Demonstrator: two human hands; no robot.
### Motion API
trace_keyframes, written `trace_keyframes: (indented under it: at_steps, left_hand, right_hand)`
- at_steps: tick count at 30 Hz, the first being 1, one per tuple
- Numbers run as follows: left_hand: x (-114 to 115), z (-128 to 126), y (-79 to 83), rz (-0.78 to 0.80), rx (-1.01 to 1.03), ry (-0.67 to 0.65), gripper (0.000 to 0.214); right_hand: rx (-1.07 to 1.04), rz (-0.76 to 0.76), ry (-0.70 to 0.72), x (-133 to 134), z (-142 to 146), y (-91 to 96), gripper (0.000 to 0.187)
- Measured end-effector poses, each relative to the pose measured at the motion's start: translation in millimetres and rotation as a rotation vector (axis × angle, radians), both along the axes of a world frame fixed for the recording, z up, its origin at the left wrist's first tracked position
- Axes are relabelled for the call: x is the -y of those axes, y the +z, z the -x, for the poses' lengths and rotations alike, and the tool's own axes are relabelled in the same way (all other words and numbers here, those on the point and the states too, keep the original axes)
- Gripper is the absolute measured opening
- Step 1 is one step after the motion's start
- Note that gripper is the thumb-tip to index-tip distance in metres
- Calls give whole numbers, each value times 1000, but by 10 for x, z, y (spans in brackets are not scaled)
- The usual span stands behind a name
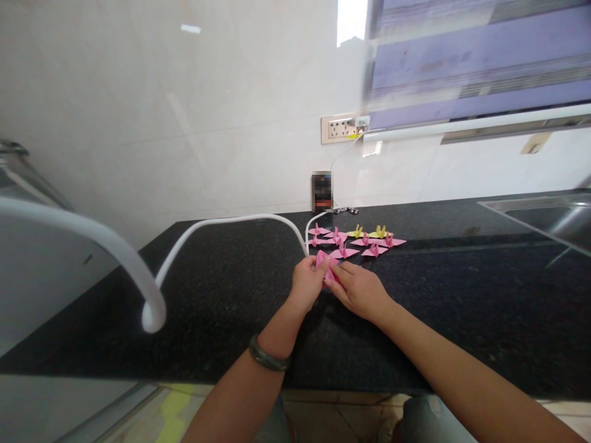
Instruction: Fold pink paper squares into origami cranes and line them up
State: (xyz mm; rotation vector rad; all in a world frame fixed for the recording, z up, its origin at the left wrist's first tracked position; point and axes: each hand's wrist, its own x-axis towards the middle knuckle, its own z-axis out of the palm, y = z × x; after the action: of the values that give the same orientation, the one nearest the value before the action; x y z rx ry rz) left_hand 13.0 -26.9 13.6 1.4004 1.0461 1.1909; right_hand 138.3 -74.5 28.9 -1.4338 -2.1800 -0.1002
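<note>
A pink piece of folded origami paper is pinched between my two hands, just above the dark countertop. My left hand grips its left side, thumb on top. From the right, my right hand holds the other side with its fingers closed. Right behind my hands stand several folded paper cranes; a pink crane is at the right front and a yellow crane at the back. Parts of the folded paper are covered by my fingers.
A white bendy stand arches over the left of the black countertop. A phone-like device, its screen pixelated, leans by the wall. A metal sink is set in at the right. Above is a wall socket with a plugged-in cable.
</note>
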Motion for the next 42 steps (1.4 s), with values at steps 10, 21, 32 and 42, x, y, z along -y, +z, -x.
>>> trace_keyframes:
  at_steps: [10,21,32,42]
  left_hand:
    - [-22,52,27,-222,-373,170,26]
    - [166,7,178,-296,-495,179,18]
    - [105,21,90,-300,-517,195,20]
    - [12,89,55,-323,-459,308,24]
  right_hand:
    - [-703,224,-75,-126,-47,-120,38]
    - [-1179,654,8,-204,43,-210,18]
    - [-1169,655,45,-181,86,-256,20]
    - [-998,792,108,-132,-41,-185,11]
